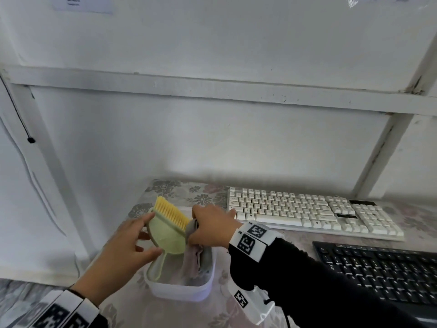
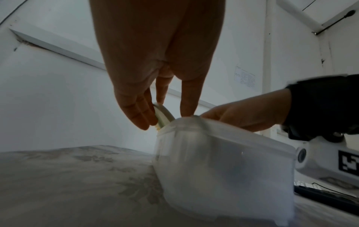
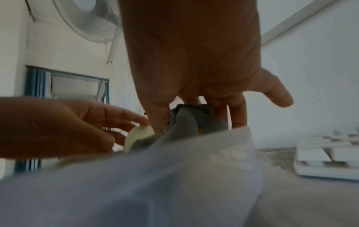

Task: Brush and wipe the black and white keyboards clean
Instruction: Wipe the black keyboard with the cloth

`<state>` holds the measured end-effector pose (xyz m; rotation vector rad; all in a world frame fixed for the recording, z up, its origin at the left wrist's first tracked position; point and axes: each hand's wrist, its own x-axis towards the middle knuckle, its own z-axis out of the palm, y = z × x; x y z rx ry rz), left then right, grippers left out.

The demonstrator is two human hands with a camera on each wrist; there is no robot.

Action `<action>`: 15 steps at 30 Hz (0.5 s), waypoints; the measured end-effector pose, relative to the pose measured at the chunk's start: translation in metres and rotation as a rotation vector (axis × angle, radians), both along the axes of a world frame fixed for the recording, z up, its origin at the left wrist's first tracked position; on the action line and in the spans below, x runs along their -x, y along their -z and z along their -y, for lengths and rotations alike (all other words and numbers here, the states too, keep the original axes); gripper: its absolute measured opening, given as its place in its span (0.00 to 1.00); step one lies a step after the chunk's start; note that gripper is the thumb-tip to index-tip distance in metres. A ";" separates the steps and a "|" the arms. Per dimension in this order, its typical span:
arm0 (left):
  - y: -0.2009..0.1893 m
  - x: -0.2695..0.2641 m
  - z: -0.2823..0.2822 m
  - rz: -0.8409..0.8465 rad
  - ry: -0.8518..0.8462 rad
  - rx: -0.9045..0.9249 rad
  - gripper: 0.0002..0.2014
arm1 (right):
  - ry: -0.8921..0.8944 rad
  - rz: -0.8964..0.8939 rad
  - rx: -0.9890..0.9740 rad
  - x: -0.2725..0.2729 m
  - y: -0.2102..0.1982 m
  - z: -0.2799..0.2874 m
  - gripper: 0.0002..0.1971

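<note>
A pale green brush (image 1: 165, 230) with yellow bristles stands with its handle down in a translucent white tub (image 1: 182, 292). My left hand (image 1: 139, 233) holds the brush head between thumb and fingers; the left wrist view shows the fingertips on the brush's rim (image 2: 165, 113). Just right of it, my right hand (image 1: 212, 226) grips a grey cloth (image 1: 191, 229) above the tub, the cloth (image 3: 190, 121) bunched between its fingers. The white keyboard (image 1: 307, 214) lies at the back right. In front of it sits the black keyboard (image 1: 378, 271).
A pinkish cloth (image 1: 192, 261) lies inside the tub. The table carries a floral cover (image 1: 184, 192) and stands against a white wall with white framing. The table's left edge is close beside the tub. A fan (image 3: 91, 20) shows in the right wrist view.
</note>
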<state>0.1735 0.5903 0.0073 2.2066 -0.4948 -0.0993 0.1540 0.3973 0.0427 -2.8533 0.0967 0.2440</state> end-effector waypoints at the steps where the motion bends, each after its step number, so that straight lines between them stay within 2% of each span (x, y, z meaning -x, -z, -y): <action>1: 0.001 -0.001 0.000 -0.003 0.001 -0.019 0.36 | 0.015 0.052 -0.075 0.000 -0.005 0.002 0.15; 5: 0.005 -0.002 0.000 -0.044 0.022 -0.097 0.36 | 0.105 0.207 -0.396 0.006 -0.034 0.026 0.18; 8: 0.001 0.003 0.000 -0.055 0.031 -0.171 0.38 | 0.191 0.232 -0.615 0.021 -0.053 0.064 0.17; 10: -0.007 0.008 0.003 -0.020 0.035 -0.252 0.43 | 0.276 0.211 -0.750 0.038 -0.062 0.097 0.18; 15: -0.035 0.024 0.026 0.116 0.075 -0.296 0.32 | 0.450 0.249 -0.722 0.095 -0.067 0.187 0.20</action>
